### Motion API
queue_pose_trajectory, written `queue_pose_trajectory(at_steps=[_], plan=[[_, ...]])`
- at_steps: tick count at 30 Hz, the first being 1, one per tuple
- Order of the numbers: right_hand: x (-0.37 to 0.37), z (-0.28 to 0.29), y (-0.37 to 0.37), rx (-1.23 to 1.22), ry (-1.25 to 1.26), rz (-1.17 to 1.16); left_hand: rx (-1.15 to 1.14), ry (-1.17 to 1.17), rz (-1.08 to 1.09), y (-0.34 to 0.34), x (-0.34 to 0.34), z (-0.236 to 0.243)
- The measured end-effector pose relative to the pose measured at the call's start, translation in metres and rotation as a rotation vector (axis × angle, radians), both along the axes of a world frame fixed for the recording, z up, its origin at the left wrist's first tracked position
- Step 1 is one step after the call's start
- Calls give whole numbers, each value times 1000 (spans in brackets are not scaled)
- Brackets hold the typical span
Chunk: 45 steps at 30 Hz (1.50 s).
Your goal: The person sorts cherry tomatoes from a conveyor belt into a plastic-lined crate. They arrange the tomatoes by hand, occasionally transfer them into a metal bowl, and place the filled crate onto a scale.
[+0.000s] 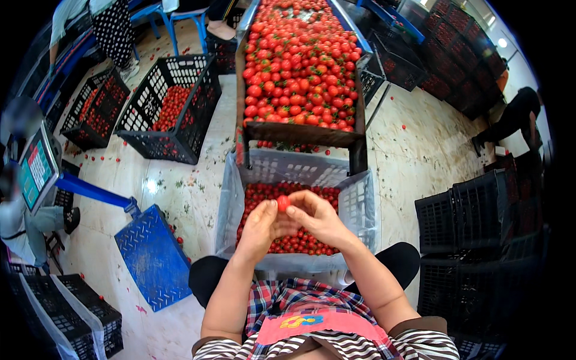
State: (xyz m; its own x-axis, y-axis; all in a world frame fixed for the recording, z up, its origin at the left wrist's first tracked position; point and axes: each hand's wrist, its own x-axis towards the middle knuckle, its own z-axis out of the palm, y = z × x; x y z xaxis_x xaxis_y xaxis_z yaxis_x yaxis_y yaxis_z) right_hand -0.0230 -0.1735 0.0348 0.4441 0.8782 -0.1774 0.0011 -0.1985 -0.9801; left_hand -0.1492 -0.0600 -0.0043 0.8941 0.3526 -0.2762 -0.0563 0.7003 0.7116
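Note:
A single red cherry tomato (283,203) sits between the fingertips of both my hands, above a crate (357,225) lined with clear plastic. My left hand (258,230) pinches it from the left, thumb uppermost. From the right, the bent fingers and thumb of my right hand (318,217) close on it. Below, many cherry tomatoes (306,243) lie in the lined crate, partly hidden by my hands. Just beyond the crate, a sloping chute (306,133) with a dark front lip is heaped with more cherry tomatoes (300,78).
Black crates (162,144) holding tomatoes stand at the far left. A blue platform scale (153,258) with a display (37,168) is at my left. Stacked black crates (480,216) rise at the right. Other people are nearby, and loose tomatoes dot the floor (180,192).

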Motion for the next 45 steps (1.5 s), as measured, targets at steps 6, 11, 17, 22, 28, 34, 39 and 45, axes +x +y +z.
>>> queue_pose_trajectory(at_steps=[6,11,17,22,28,34,39,45], plan=[[100,43,-13,224,-578,-819,847,369,331,-5,6,-12],[207,51,36,285,-190,-766,1708,-11,681,33,86,59],[135,17,-16,322,-236,-816,1810,715,207,84,142,72],[75,-43,-42,330,-50,-1093,2029,685,230,63,143,-3],[53,-39,-26,195,-1105,-315,2053,503,319,72,128,-13],[113,-70,0,56,-1340,-163,1975,281,388,73,101,-33],[116,-72,0,138,-1341,-177,1879,280,404,60,94,-38],[125,-78,4,254,-1190,-206,1957,68,345,50,84,-41]])
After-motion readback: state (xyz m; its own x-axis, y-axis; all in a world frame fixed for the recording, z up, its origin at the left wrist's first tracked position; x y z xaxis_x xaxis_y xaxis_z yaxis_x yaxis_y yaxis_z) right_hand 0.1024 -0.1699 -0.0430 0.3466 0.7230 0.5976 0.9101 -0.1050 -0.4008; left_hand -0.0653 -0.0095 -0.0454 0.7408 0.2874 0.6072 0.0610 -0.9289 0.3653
